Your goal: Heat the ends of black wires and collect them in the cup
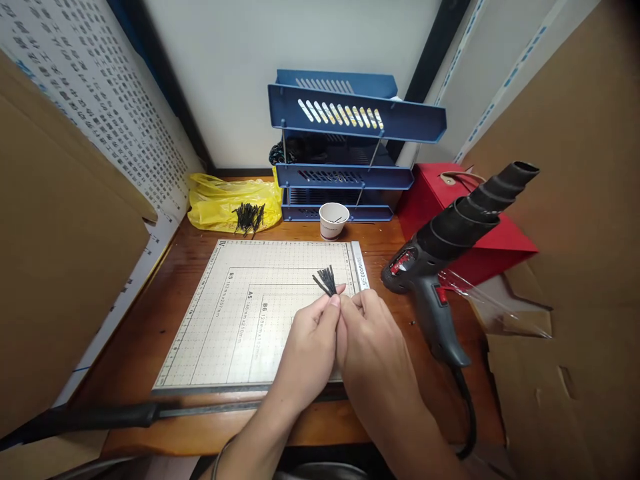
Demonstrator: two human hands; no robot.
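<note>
Left hand (307, 347) and right hand (375, 347) meet, fingertips pinching a fanned bundle of black strips (326, 279) over the paper trimmer (210, 333), toward its right edge. Beyond its far edge are a paper cup (333, 222), near the right corner, and a yellow bag (205, 203); a heat gun (440, 267) is to the right.

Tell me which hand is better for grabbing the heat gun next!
Right, probably: the right hand is nearer the heat gun than the left hand. Both hands' fingertips meet at the black strips.
</note>
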